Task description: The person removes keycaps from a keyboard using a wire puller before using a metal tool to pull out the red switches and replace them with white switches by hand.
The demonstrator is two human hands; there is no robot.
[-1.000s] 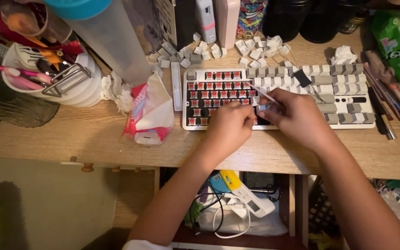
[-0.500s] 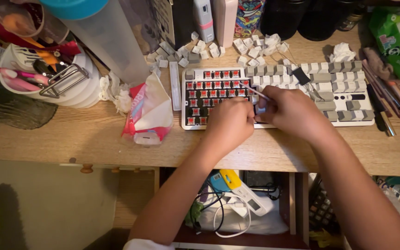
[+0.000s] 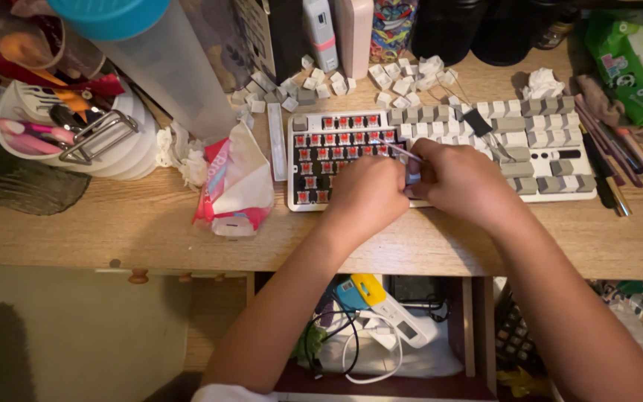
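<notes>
A white keyboard (image 3: 560, 195) lies on the wooden desk (image 3: 113, 238). Its left half shows bare red switches (image 3: 329, 149); its right half carries grey and white keycaps (image 3: 530, 130). My left hand (image 3: 370, 197) and my right hand (image 3: 463, 182) meet over the middle of the board. Between their fingertips sits a small grey keycap (image 3: 413, 177), pinched by my left hand. A thin pale stick (image 3: 398, 151) slants up and left from my right hand's fingers over the switches.
Loose keycaps (image 3: 321, 83) are scattered behind the keyboard. A pink and white packet (image 3: 236, 182) lies to its left, next to a white tool cup (image 3: 76, 149) and a clear bottle (image 3: 165, 67). Pens (image 3: 604, 152) and a green wipes pack (image 3: 634, 59) sit right. An open drawer (image 3: 381, 327) is below.
Both hands have closed in on each other over the keyboard's middle. The thin stick has tilted and shifted slightly left.
</notes>
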